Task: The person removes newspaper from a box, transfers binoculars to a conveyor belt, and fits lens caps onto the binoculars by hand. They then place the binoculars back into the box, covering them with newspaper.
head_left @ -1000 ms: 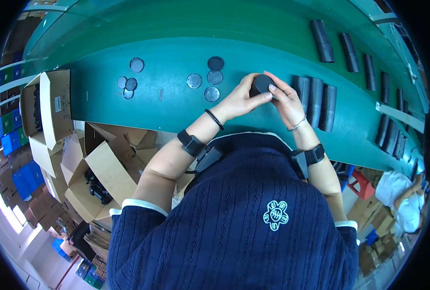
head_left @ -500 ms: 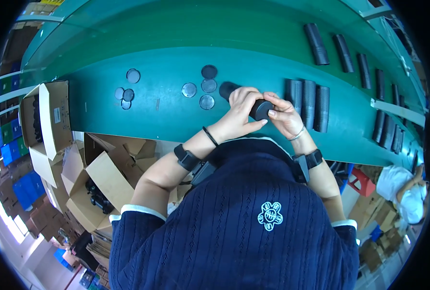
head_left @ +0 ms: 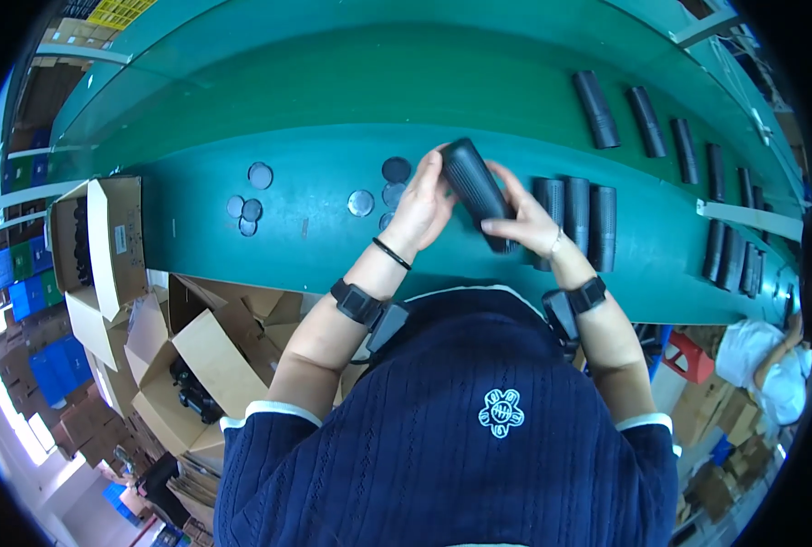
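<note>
One black cylinder (head_left: 475, 190) clamped in right hand (head_left: 531, 224), left hand (head_left: 423, 211) alongside, grip unclear, three cylinders (head_left: 576, 219) nearby, eight dark discs (head_left: 360, 202)

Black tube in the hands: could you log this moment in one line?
right hand: grips slanted black tube; left hand: at its far end, contact unclear; beside right hand: three tubes; left of hands: dark discs

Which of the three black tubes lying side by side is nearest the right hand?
The leftmost tube: the right hand partly covers it; the middle tube and rightmost tube lie farther away.
</note>
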`<state>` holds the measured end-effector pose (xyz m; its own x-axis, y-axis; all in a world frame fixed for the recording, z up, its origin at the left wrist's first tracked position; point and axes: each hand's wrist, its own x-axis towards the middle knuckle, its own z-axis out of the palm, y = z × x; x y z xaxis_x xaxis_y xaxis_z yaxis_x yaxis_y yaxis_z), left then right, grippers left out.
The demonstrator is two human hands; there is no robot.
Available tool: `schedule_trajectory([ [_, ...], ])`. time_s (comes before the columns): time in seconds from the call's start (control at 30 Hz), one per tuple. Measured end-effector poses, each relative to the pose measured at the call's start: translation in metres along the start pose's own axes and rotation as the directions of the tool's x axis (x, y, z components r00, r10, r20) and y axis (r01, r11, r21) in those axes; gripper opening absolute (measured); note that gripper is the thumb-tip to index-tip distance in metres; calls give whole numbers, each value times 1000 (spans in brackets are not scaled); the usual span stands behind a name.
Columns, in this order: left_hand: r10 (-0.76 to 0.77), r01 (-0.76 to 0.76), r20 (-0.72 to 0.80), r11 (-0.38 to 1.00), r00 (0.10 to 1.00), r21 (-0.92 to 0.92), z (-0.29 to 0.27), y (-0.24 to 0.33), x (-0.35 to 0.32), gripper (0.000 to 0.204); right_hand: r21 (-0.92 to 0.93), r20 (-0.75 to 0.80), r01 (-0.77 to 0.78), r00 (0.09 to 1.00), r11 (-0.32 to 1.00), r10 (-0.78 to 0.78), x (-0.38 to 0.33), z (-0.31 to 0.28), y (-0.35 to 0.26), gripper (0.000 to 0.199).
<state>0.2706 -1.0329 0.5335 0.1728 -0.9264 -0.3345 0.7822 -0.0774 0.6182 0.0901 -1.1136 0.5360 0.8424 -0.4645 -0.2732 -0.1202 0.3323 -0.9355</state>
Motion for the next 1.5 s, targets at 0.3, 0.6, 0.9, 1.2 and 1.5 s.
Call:
schedule_trajectory([
  [0.3, -505, 425, -73, 630, 860, 650, 16, -64, 48, 41, -675, -627, -433, 763, 598, -155, 127, -172, 5, 69],
  [0.6, -326, 67, -58, 18, 944, 998, 64, -128, 100, 83, -292, -595, -79, 795, 953, -116, 29, -177, -2, 24],
  [0.9, -297, -116, 401, 662, 867, 741, 27, -57, 31, 76, 188, -440, 51, 897, 981, 37, -51, -77, -4, 31],
  [1.2, -104, -304, 439, 580, 892, 756, 5, -26, -14, 72, 365, -176, 19, 983, 931, 49, -33, -9, 10, 32],
  [1.5, -121, -150, 348, 737, 930, 659, 5, -31, 0, 52, 115, -307, 49, 952, 992, -11, -26, -4, 11, 25],
])
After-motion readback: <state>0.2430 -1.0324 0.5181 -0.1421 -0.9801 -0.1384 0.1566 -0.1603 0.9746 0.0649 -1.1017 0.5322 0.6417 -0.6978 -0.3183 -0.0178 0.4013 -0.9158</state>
